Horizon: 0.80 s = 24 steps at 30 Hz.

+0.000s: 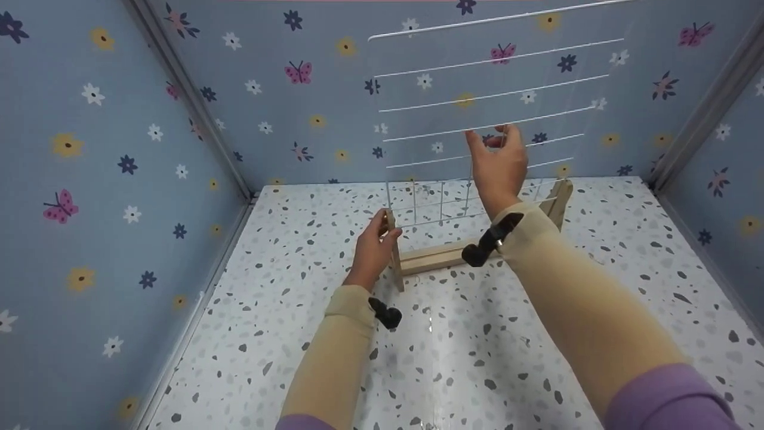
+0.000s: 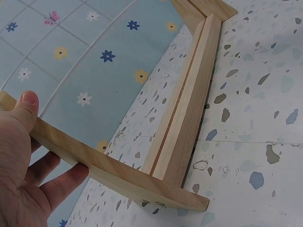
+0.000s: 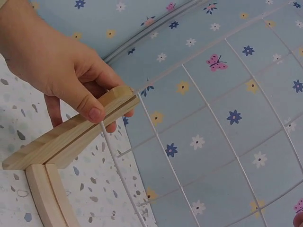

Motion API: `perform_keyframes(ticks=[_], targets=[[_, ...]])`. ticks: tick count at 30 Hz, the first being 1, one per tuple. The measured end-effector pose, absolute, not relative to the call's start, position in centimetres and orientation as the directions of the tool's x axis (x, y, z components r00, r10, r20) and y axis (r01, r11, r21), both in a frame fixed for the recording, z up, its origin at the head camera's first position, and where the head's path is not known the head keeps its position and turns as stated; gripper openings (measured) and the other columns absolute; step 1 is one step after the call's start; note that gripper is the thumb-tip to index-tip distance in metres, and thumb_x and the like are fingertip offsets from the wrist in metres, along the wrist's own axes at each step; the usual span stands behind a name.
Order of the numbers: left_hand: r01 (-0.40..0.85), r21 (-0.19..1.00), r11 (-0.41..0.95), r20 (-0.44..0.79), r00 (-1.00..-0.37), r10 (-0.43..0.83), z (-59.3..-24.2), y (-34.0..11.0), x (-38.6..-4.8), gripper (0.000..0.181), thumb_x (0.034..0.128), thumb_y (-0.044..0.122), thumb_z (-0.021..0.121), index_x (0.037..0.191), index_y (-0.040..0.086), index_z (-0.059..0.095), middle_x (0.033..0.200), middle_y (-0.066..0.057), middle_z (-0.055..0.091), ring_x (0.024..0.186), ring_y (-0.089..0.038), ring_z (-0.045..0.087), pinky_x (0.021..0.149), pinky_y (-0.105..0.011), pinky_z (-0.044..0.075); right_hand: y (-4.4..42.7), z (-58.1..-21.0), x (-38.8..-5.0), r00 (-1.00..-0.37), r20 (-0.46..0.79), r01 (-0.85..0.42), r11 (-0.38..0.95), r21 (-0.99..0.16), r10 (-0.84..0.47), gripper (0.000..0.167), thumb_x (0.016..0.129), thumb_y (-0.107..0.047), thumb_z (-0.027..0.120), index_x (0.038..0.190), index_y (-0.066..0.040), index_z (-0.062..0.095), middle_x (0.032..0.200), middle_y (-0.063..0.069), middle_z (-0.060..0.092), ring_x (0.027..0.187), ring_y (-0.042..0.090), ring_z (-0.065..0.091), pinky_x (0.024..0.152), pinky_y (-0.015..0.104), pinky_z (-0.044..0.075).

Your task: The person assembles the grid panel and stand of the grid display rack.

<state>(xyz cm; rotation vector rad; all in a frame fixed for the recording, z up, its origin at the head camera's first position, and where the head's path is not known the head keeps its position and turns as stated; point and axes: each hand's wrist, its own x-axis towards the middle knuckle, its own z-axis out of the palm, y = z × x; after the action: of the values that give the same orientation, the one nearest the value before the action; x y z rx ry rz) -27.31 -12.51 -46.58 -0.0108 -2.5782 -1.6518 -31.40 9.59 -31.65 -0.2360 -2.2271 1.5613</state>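
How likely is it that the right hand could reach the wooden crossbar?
Probably reachable: the wooden crossbar lies lower than the right hand, and nothing visible blocks its near side.

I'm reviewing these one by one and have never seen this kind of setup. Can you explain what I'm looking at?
There is no robot here: a person works with two bare hands. The head camera, worn on the head, looks forward and down over both arms. Two more cameras are worn on the wrists, one for each hand's work.

On a white speckled surface stands a wooden frame: a grooved crossbar with a board at each end. The left hand grips the near end board. The hand filling the left of the right wrist picture is that same left hand, seen from across.

The right hand has its fingertips at the white wire grid; how firmly it holds is unclear. Blue flowered walls surround the work.
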Motion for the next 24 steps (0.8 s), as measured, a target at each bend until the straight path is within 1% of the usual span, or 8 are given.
perform_keyframes(ticks=[8, 12, 17, 24], targets=[[0.044, 0.908, 0.418, 0.065, -0.997, -0.037, -46.45, -12.57, -27.35, 0.061, 0.105, 0.033, 0.057, 0.16, 0.024, 0.032, 0.15, -0.001, 0.05, 0.14, -0.019, 0.046, 0.113, -0.038, 0.042, 9.7, -31.58, -31.54, -0.891, 0.245, -0.097, 0.367, -0.925, 0.383, 0.061, 0.092, -0.059, 0.066, 0.135, -0.018, 0.052, 0.12, 0.004, 0.06, 0.1, 0.018, 0.057, 0.082, 0.032, 0.048], [0.052, 0.91, 0.411, 0.07, -0.997, -0.03, -46.46, -12.63, -27.27, 0.062, 0.1048, 0.034, 0.057, 0.16, 0.023, 0.031, 0.151, -0.001, 0.049, 0.14, -0.018, 0.046, 0.112, -0.038, 0.043, 9.8, -31.74, -31.56, -0.892, 0.239, -0.099, 0.351, -0.931, 0.384, 0.061, 0.092, -0.059, 0.066, 0.135, -0.018, 0.051, 0.122, 0.006, 0.06, 0.101, 0.018, 0.057, 0.083, 0.032, 0.048], [0.058, 0.913, 0.404, 0.072, -0.997, -0.019, -46.57, -12.68, -27.09, 0.065, 0.1043, 0.037, 0.057, 0.161, 0.024, 0.028, 0.153, 0.0, 0.047, 0.142, -0.017, 0.044, 0.11, -0.037, 0.044, 10.06, -32.04, -31.54, -0.902, 0.211, -0.084, 0.327, -0.941, 0.377, 0.062, 0.092, -0.06, 0.065, 0.138, -0.02, 0.05, 0.123, 0.003, 0.059, 0.104, 0.018, 0.056, 0.085, 0.033, 0.049], [0.054, 0.918, 0.393, 0.068, -0.997, -0.023, -46.54, -12.66, -26.96, 0.064, 0.104, 0.038, 0.056, 0.161, 0.026, 0.029, 0.152, 0.002, 0.048, 0.141, -0.016, 0.044, 0.109, -0.038, 0.045, 10.19, -32.56, -31.44, -0.907, 0.212, -0.091, 0.324, -0.942, 0.363, 0.063, 0.092, -0.062, 0.063, 0.138, -0.021, 0.049, 0.124, 0.003, 0.056, 0.105, 0.017, 0.055, 0.085, 0.033, 0.048]])
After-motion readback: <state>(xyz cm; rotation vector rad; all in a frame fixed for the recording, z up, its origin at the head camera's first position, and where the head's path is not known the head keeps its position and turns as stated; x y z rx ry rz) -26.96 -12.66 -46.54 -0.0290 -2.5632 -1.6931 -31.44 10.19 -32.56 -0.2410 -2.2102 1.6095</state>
